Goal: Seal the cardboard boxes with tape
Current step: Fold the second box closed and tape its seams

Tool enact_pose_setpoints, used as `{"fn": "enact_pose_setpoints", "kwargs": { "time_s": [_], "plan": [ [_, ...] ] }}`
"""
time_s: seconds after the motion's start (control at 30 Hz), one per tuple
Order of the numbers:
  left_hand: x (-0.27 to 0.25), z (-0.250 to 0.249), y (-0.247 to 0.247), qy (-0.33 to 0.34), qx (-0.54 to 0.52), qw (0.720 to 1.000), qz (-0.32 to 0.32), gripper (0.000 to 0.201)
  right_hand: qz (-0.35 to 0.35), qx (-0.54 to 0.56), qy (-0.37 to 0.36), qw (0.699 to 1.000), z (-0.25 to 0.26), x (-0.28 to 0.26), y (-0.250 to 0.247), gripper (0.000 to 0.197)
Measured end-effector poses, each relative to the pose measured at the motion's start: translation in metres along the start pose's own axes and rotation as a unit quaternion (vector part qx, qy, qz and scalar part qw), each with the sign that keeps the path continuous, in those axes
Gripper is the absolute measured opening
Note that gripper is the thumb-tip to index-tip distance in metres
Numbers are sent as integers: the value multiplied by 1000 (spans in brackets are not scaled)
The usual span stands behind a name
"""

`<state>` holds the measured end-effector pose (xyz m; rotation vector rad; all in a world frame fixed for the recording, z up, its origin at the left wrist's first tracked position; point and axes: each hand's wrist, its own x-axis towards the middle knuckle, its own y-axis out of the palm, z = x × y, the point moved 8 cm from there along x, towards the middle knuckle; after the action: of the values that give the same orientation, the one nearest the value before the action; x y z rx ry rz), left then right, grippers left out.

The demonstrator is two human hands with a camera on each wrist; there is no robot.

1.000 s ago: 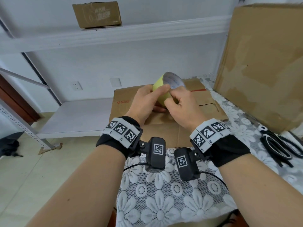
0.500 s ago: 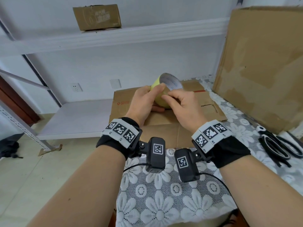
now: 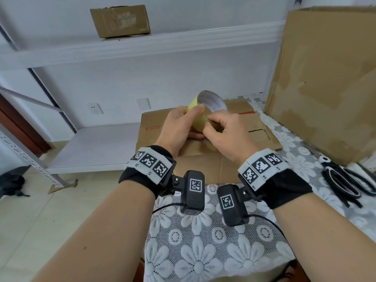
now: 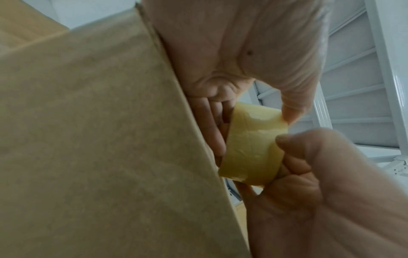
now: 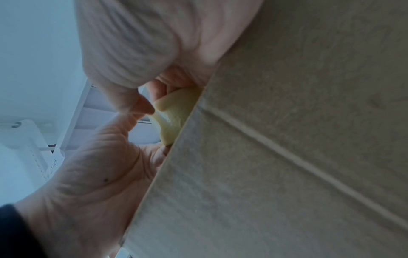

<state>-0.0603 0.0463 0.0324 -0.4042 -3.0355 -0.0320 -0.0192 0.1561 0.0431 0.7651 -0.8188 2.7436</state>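
Your left hand (image 3: 179, 127) grips the tape roll (image 3: 200, 111) above the flattened cardboard box (image 3: 203, 159); your right hand's (image 3: 225, 135) fingers pick at its surface. You're likely finding the end; next, peel it free.

A flattened box (image 3: 203, 159) lies on the table (image 3: 193, 251); a big box (image 3: 325, 78) stands right, scissors (image 3: 345, 184) before it, a small box (image 3: 120, 20) on the shelf (image 3: 183, 43) behind.

Even, soft daylight fills the head view — no hard shadows, straight shelf (image 3: 142, 45) lines bowing toward the edges. Both wrist views are dimmer and smeared; the cardboard (image 4: 99, 139) looks out of focus, perhaps from closeness — glare glints on the tape roll (image 4: 249, 139).
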Motion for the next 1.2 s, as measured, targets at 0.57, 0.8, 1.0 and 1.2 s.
{"fn": "enact_pose_setpoints", "kwargs": {
  "time_s": [0.57,0.8,1.0,1.2],
  "plan": [
    [-2,-3,6,5,30,999,24,22,-58,-55,10,997,-2,2,-1,42],
    [-1,-1,6,-2,25,1000,18,20,-56,-49,-19,997,4,1,-1,27],
    [-1,-2,4,5,21,1000,13,22,-43,-30,-7,999,-1,0,-2,44],
    [2,1,1,1,20,1000,-8,22,-43,-49,-75,995,1,1,0,32]
  ]
}}
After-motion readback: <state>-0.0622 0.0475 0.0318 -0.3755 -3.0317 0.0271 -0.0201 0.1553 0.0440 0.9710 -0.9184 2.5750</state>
